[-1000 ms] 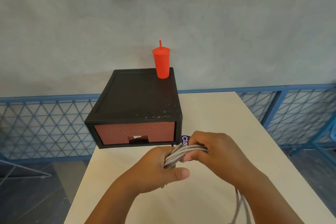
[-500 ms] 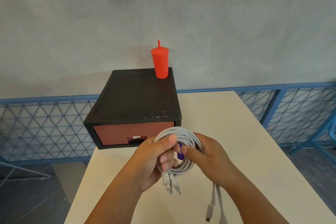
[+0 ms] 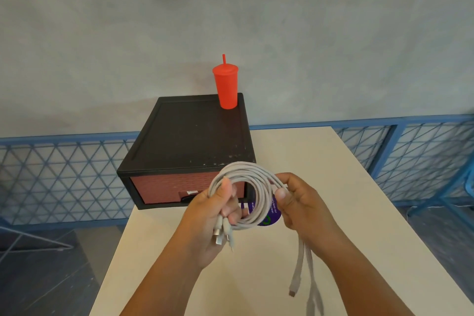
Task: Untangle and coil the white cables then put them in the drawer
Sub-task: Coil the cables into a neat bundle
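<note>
Cables: white cables point(image 3: 259, 182) are sitting wound into a round, upright coil above the table, plug ends hanging below on both sides.
Drawer: the reddish drawer point(image 3: 164, 187) is sitting closed in its black case, just behind the coil.

Two bare forearms enter from the bottom edge of the view, one on each side. No sleeve, cuff, watch, bracelet or glove shows on either one; both are uncovered from the frame edge to the fingers. The left hand point(image 3: 218, 209) has no ring on the fingers that show, and its thumbnail is short and unpainted. The right hand point(image 3: 298, 204) is likewise bare of rings, with a short, plain thumbnail facing the camera. No other part of the person shows.
</note>
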A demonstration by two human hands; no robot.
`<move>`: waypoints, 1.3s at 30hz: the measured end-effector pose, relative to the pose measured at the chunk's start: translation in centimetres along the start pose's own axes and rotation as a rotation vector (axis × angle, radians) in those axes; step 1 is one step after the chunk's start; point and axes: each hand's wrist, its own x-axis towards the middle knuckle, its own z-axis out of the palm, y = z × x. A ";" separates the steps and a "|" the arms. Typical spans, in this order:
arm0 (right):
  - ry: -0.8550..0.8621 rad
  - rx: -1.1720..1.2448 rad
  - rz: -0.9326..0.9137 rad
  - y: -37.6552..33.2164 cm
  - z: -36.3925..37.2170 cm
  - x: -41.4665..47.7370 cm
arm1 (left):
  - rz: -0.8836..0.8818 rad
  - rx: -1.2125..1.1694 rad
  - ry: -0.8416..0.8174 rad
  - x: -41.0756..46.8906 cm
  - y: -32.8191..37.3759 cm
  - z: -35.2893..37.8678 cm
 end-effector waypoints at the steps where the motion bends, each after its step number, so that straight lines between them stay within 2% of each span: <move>1: -0.019 0.028 0.020 0.5 -0.4 0.0 | 0.002 -0.016 0.005 0.1 0.2 -0.4; 4: -0.054 0.089 0.065 1.4 -1.1 -0.3 | -0.005 -0.021 0.040 0.3 0.8 -1.2; 6: -0.095 0.032 0.089 1.8 -1.2 -0.4 | 0.001 -0.040 0.060 0.3 0.9 -1.4; 12: -0.186 -0.362 0.323 3.9 -1.0 -0.6 | 0.038 -0.147 0.149 0.5 1.7 -2.0; 14: -0.218 -0.507 0.332 3.9 -0.5 -0.4 | 0.037 -0.153 0.160 0.5 1.4 -2.2; 17: -0.263 -0.865 0.251 3.9 -0.2 0.1 | 0.024 -0.145 0.159 0.5 1.0 -2.2; 18: -0.256 -0.887 0.262 3.8 -0.2 0.3 | 0.021 -0.145 0.149 0.5 1.0 -2.1; 21: -0.082 -0.681 0.341 3.3 -0.5 0.5 | 0.006 -0.174 0.101 0.5 1.1 -2.0; 25: 0.187 -0.169 0.328 2.9 -0.9 0.3 | -0.059 -0.235 0.071 0.7 1.2 -1.4; 28: 0.252 0.283 0.312 2.4 -0.8 0.4 | -0.074 -0.182 0.102 0.8 0.8 -0.7; 31: 0.240 0.659 0.298 2.2 -0.7 0.5 | -0.105 -0.135 0.106 0.9 0.3 0.2; 35: 0.212 0.883 0.278 2.3 0.0 0.4 | -0.156 -0.111 0.101 0.8 0.0 1.0; 39: 0.178 0.886 0.229 2.3 0.4 0.3 | -0.217 -0.169 0.096 0.6 -0.3 1.3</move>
